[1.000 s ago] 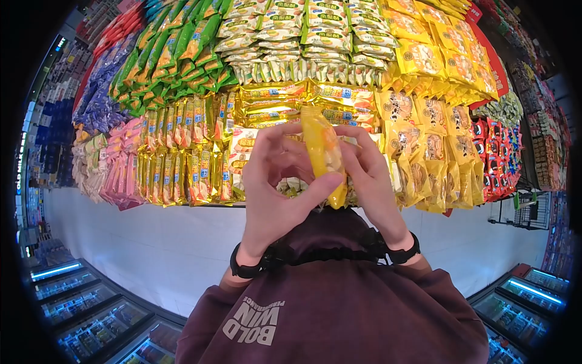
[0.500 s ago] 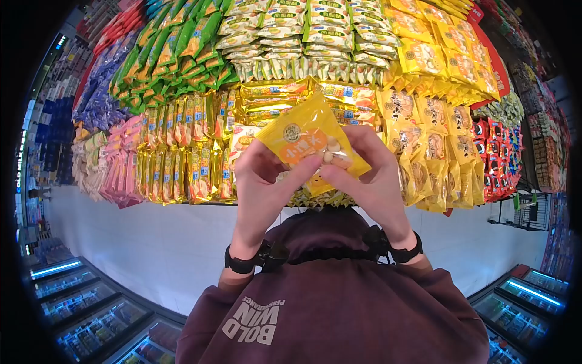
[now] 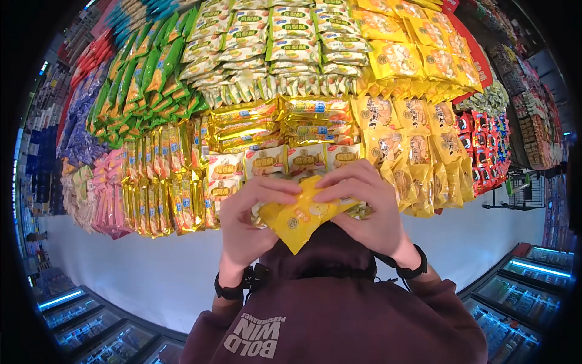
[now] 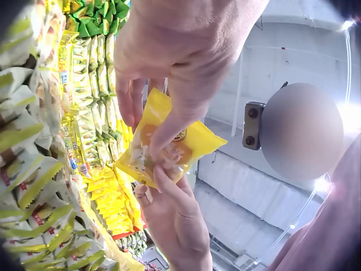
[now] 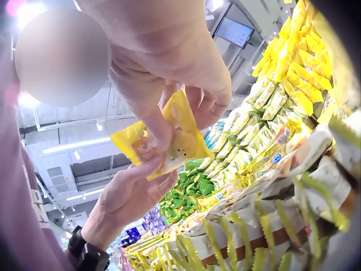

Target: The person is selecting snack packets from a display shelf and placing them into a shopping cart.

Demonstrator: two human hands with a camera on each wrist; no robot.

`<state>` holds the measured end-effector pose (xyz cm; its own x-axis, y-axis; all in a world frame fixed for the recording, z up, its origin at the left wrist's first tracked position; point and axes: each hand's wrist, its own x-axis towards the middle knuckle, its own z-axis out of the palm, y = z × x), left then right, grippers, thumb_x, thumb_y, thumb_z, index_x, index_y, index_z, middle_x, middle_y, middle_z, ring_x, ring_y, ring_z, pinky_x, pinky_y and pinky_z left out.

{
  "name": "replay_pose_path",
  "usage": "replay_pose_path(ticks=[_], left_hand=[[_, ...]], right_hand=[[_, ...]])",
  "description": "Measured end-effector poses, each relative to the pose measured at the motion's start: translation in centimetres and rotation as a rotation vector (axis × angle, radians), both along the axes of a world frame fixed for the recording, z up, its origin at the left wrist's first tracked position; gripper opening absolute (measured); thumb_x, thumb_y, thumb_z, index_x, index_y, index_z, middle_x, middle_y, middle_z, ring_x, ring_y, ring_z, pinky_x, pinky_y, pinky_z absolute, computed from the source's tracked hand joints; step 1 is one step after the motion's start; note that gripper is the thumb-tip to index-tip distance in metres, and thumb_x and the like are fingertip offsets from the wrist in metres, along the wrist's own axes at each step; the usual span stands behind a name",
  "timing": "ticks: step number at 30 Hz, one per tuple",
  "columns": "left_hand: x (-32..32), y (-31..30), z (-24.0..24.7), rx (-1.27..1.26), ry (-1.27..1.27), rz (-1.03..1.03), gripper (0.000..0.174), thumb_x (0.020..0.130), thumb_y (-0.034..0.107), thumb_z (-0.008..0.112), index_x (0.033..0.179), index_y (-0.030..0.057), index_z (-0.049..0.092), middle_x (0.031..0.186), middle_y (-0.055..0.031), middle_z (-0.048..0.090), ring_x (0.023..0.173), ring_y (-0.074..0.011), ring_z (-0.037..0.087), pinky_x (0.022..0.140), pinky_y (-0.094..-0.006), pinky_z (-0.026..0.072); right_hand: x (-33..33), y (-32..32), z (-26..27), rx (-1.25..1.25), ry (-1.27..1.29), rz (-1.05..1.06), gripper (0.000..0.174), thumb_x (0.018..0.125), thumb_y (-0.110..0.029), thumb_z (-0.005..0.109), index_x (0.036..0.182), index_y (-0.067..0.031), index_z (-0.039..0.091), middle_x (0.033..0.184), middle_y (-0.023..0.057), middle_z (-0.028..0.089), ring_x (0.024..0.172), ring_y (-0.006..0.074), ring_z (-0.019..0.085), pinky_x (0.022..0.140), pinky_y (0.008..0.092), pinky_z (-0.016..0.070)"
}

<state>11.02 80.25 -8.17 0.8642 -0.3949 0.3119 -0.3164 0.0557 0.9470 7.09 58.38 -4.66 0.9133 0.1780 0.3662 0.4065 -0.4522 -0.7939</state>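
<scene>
A small yellow snack bag [image 3: 297, 221] is held up in front of the chest, tilted with one corner pointing down toward the body. My left hand [image 3: 247, 212] grips its left side, and the right hand [image 3: 371, 203] grips the opposite side. In the left wrist view the left thumb presses on the front of the bag [image 4: 198, 142], close to the right hand's [image 4: 179, 223] thumb. Small round pieces show through a see-through window. From the right wrist, the right thumb also lies across the bag [image 5: 189, 127], with the left hand [image 5: 127, 195] below.
Beyond the hands rises a stacked display of green bags [image 3: 142, 73], white-and-green packets [image 3: 294, 30], gold packets [image 3: 245, 124] and yellow bags [image 3: 394, 57]. White packets [image 3: 225, 167] sit just past the fingers. A shopping cart [image 3: 521, 191] stands at the right; freezers line the back.
The bag first showed edge-on, then its printed front, and now tips with a corner toward the body. Both hands keep hold. The display has shifted down and slightly left in the head view.
</scene>
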Motion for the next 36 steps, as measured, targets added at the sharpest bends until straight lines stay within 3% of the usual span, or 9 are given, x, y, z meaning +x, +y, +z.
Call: replay_pose_path(ticks=[5, 8, 12, 17, 21, 24, 29, 34, 36], left_hand=[[-1.9, -2.1, 0.4, 0.117, 0.144, 0.024, 0.035, 0.074, 0.004, 0.084, 0.105, -0.0001, 0.069, 0.102, -0.0097, 0.072, 0.090, -0.0134, 0.067, 0.080, -0.0272, 0.0528], [-2.6, -4.1, 0.7, 0.084, 0.254, -0.061, 0.037, 0.076, 0.008, 0.084, 0.108, -0.0031, 0.067, 0.101, -0.0085, 0.072, 0.087, -0.0097, 0.067, 0.077, -0.0245, 0.0531], [-3.3, -7.2, 0.7, 0.094, 0.392, -0.124, 0.035, 0.080, 0.006, 0.082, 0.109, -0.0042, 0.066, 0.098, -0.0070, 0.072, 0.086, -0.0096, 0.067, 0.079, -0.0250, 0.0539], [-3.5, -10.7, 1.5, 0.058, 0.506, -0.028, 0.037, 0.083, 0.000, 0.077, 0.116, -0.0034, 0.061, 0.104, -0.0088, 0.071, 0.091, -0.0119, 0.068, 0.081, -0.0271, 0.0557], [-2.4, -13.6, 3.7, -0.041, 0.589, 0.056, 0.035, 0.086, -0.001, 0.073, 0.118, -0.0024, 0.059, 0.106, -0.0086, 0.070, 0.092, -0.0122, 0.068, 0.082, -0.0279, 0.0564], [-1.5, -15.6, 5.5, -0.067, 0.617, 0.091, 0.033, 0.089, 0.003, 0.071, 0.119, -0.0012, 0.059, 0.106, -0.0063, 0.069, 0.091, -0.0106, 0.067, 0.081, -0.0263, 0.0548], [1.1, -17.4, 6.9, 0.059, 0.545, 0.157, 0.021, 0.098, 0.013, 0.063, 0.114, -0.0005, 0.063, 0.097, -0.0010, 0.069, 0.084, -0.0053, 0.064, 0.078, -0.0231, 0.0517], [6.4, -19.3, 10.0, 0.147, 0.455, 0.113, 0.025, 0.102, 0.025, 0.058, 0.104, 0.0018, 0.068, 0.087, 0.0006, 0.070, 0.071, -0.0026, 0.061, 0.064, -0.0204, 0.0491], [9.5, -19.1, 10.6, 0.193, 0.445, 0.047, 0.025, 0.102, 0.026, 0.058, 0.105, 0.0029, 0.068, 0.087, 0.0022, 0.069, 0.072, -0.0022, 0.062, 0.066, -0.0194, 0.0487]], right_hand=[[-1.7, -2.5, 1.9, 0.005, 0.291, 0.015, 0.035, 0.084, -0.015, 0.078, 0.114, -0.0038, 0.064, 0.102, 0.0127, 0.067, 0.094, 0.0303, 0.064, 0.081, 0.0379, 0.0514], [-1.8, -4.8, 3.1, 0.015, 0.470, 0.060, 0.049, 0.082, -0.015, 0.080, 0.125, -0.0064, 0.060, 0.105, 0.0112, 0.068, 0.093, 0.0252, 0.068, 0.081, 0.0350, 0.0528], [-1.0, -8.2, 3.5, -0.159, 0.362, 0.134, 0.052, 0.088, -0.025, 0.075, 0.132, -0.0075, 0.054, 0.105, 0.0128, 0.066, 0.095, 0.0277, 0.066, 0.082, 0.0376, 0.0529], [0.4, -12.1, 5.0, -0.576, -0.147, 0.310, 0.055, 0.087, -0.038, 0.069, 0.128, -0.0064, 0.054, 0.117, 0.0090, 0.056, 0.107, 0.0236, 0.054, 0.093, 0.0373, 0.0400], [2.0, -14.2, 6.0, -0.692, -0.283, 0.389, 0.039, 0.080, -0.024, 0.067, 0.112, -0.0038, 0.057, 0.103, 0.0069, 0.056, 0.103, 0.0223, 0.053, 0.087, 0.0360, 0.0408], [3.8, -16.0, 5.3, -0.608, -0.403, 0.379, 0.053, 0.082, -0.027, 0.070, 0.124, -0.0024, 0.050, 0.111, 0.0101, 0.055, 0.103, 0.0242, 0.054, 0.091, 0.0372, 0.0409], [7.3, -19.4, 7.3, -0.623, -0.312, 0.461, 0.049, 0.072, -0.019, 0.071, 0.115, 0.0004, 0.058, 0.106, 0.0100, 0.062, 0.103, 0.0232, 0.057, 0.088, 0.0360, 0.0446], [12.7, -22.4, 9.5, -0.639, -0.435, 0.513, 0.051, 0.072, -0.021, 0.074, 0.115, 0.0011, 0.058, 0.104, 0.0133, 0.063, 0.099, 0.0277, 0.059, 0.089, 0.0378, 0.0473], [15.2, -23.3, 9.5, -0.549, -0.526, 0.490, 0.052, 0.074, -0.024, 0.074, 0.117, 0.0015, 0.058, 0.106, 0.0148, 0.063, 0.102, 0.0293, 0.059, 0.092, 0.0393, 0.0472]])
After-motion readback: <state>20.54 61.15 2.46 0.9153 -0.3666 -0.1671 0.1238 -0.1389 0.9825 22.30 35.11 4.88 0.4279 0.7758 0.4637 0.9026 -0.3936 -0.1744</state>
